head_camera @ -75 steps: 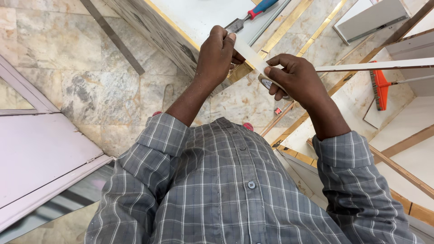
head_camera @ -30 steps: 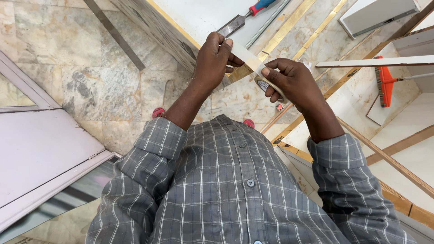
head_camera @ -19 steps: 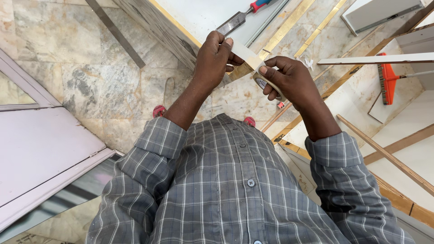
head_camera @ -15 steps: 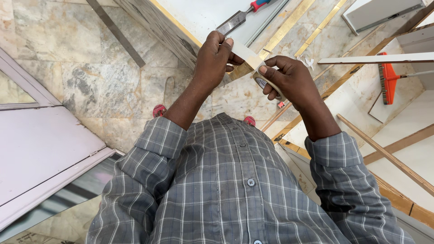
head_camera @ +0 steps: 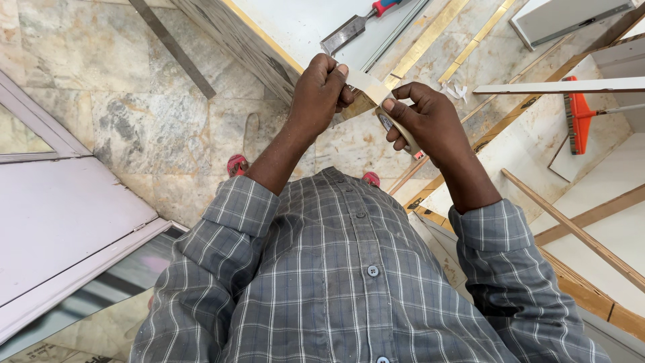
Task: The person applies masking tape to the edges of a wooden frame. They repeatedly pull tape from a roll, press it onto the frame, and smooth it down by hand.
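My left hand [head_camera: 321, 94] pinches one end of a short white strip [head_camera: 366, 83] held up in front of my chest. My right hand [head_camera: 430, 124] is close beside it, thumb pressed on the strip's other end. The right hand's fingers are wrapped around a slim pale tool [head_camera: 405, 139] with a small red tip, probably a cutter knife; its blade is hidden. Both hands hang above the marble floor [head_camera: 134, 114], over my grey checked shirt.
A chisel [head_camera: 353, 27] with a red and blue handle lies on a white board [head_camera: 295, 27] ahead. An orange broom [head_camera: 578, 115], wooden strips [head_camera: 571, 228] and white panels lie to the right. A white panel [head_camera: 60, 228] lies to the left. Red sandals [head_camera: 236, 164] show below.
The hands stay together on the strip, the right one working slightly against it. The view has shifted a little; nothing was picked up or let go.
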